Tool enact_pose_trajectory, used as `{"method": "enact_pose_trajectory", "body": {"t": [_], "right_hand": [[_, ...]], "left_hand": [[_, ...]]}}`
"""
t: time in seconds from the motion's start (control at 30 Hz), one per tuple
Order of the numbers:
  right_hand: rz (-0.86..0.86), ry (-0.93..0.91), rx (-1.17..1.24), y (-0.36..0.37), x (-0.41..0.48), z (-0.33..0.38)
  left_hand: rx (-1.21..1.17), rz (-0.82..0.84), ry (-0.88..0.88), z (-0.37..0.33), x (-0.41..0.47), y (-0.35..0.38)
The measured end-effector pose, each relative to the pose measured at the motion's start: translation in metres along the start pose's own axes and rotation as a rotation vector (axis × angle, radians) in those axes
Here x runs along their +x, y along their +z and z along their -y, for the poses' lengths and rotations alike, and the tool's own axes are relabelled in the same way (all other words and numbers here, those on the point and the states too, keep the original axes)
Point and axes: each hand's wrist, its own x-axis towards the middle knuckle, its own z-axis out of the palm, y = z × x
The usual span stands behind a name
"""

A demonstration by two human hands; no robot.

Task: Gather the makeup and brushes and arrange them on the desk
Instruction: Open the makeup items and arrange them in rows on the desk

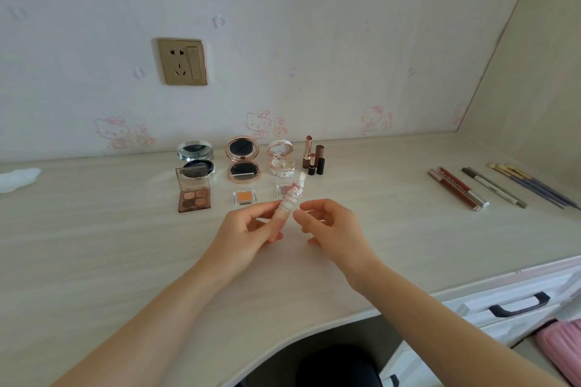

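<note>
Holding a white and pink bunny-topped tube [290,201] tilted above the middle of the counter [94,245], the person's left grip [248,229] pinches its lower end between fingers and thumb. The right grip [327,226] sits just beside the tube, fingers loosely curled, holding nothing. Along the wall stand three open compacts [242,159] and a cluster of lipsticks [312,157], with an eyeshadow palette [193,190] and two small pans [245,197] in front. Lip pencils [459,188] and brushes [531,184] lie well apart at right.

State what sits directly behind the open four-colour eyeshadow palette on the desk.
A silver round compact, open, its mirror lid upright. The palette's raised clear lid covers the front of the compact's base.
</note>
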Motion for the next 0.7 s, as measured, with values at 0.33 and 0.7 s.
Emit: {"method": "enact_pose_trajectory", "body": {"t": [0.33, 0.7], "right_hand": [[-0.059, -0.023, 0.178, 0.016, 0.001, -0.001], [0.021, -0.039, 0.183, 0.017, 0.008, -0.011]], "left_hand": [[0.103, -0.090, 0.094, 0.006, -0.006, -0.002], [0.267, -0.131, 0.191, 0.015, -0.005, -0.005]]}}
